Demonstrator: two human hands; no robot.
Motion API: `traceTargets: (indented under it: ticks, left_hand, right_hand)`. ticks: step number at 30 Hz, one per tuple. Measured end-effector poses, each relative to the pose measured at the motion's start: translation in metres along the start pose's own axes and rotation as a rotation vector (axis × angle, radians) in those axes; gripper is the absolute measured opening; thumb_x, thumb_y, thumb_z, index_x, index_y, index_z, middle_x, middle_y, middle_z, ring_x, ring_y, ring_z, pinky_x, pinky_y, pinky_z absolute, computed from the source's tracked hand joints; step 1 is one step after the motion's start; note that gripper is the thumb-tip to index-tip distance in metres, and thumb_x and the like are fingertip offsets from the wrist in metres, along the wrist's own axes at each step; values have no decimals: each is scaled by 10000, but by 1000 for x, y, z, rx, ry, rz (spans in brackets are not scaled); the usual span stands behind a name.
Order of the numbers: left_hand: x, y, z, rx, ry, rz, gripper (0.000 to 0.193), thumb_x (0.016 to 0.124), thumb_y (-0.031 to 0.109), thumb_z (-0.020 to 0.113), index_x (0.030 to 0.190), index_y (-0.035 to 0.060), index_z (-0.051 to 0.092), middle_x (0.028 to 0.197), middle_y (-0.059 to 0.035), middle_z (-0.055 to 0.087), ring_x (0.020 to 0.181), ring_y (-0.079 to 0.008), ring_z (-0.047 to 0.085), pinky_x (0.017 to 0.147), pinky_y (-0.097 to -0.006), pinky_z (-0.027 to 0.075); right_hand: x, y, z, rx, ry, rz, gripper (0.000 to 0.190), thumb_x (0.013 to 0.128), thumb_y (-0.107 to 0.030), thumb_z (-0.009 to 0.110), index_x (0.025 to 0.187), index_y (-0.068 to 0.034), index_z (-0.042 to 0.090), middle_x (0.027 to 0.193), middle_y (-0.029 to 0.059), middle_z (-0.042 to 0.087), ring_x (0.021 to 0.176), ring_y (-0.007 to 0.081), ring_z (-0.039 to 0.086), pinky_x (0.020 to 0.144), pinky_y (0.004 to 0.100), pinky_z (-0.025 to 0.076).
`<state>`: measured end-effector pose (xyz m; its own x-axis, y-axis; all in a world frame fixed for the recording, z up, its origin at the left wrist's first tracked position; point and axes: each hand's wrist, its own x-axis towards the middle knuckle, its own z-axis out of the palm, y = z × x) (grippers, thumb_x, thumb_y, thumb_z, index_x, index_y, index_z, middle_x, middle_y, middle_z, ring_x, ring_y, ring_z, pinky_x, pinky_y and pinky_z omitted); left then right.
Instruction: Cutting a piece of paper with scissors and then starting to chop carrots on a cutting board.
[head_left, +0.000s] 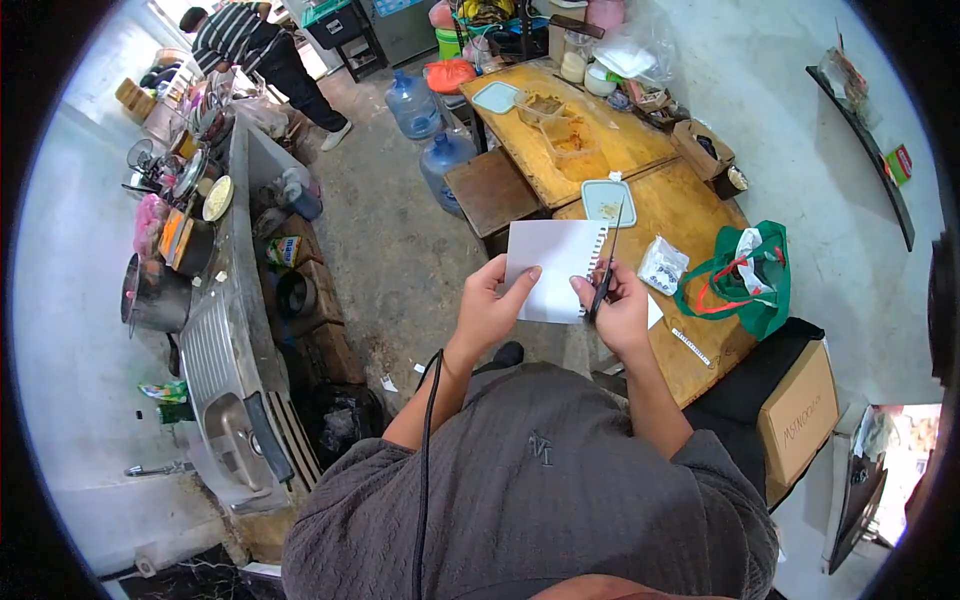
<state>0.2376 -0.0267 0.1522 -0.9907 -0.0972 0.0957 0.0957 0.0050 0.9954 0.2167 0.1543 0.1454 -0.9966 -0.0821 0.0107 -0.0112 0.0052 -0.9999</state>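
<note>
My left hand (495, 296) grips the left side of a white notebook sheet (555, 262), thumb on top. The sheet's right edge is ragged with torn spiral-binding holes. In my right hand (619, 304) is a pair of dark-handled scissors (604, 277), its blades pointing away from me alongside that ragged edge. The right thumb also rests on the sheet's lower right corner. Whether the blades are apart is hard to see. Below, on the wooden table (697, 202), lie a cut perforated paper strip (691, 346) and a piece of white paper (655, 312) partly behind my right hand.
A white plastic packet (663, 265) and a green bag (772, 300) occupy the table's right side. Farther back are food containers (570, 136) and a pale lid (608, 203). Left stands a counter with a steel sink (236, 435). Water jugs (442, 161) and a bending person (262, 56) are beyond.
</note>
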Motion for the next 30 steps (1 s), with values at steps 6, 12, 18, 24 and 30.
traceTargets:
  ticks: [6,12,18,24,30]
  left_hand:
    - [0,13,7,-76,48,52,195,857,102,610,1001,-29,621,881,-55,655,772,-77,577,675,-227,455]
    - [1,11,13,-79,34,67,202,857,102,615,1002,-38,613,878,-46,651,763,-73,574,665,-224,455]
    - [-6,18,13,-153,-2,0,216,853,110,631,1008,-39,611,881,-46,645,771,-72,574,659,-217,452]
    - [-8,21,12,-216,-40,-75,247,848,136,644,1020,-38,610,904,-48,643,790,-82,578,673,-225,457]
    - [-9,7,12,-45,-149,-68,228,852,156,639,986,-29,638,856,-38,656,763,-71,567,654,-232,454]
  right_hand:
    - [0,-18,-1,113,9,-16,289,766,-108,733,966,-30,539,748,-31,569,647,23,509,588,168,403]
    - [1,-25,-7,57,3,-18,317,761,-56,725,998,2,521,738,-30,569,644,18,516,570,159,400]
    - [0,-31,-4,90,7,-41,323,760,-58,726,1010,9,533,725,-35,563,622,13,505,561,154,391]
    - [0,-24,-10,5,-9,-82,324,758,-56,726,1023,-14,545,732,-38,561,625,14,502,558,162,394]
    - [-7,-19,-18,-17,40,-141,309,742,-40,735,986,-12,549,711,-47,507,627,26,497,561,172,395]
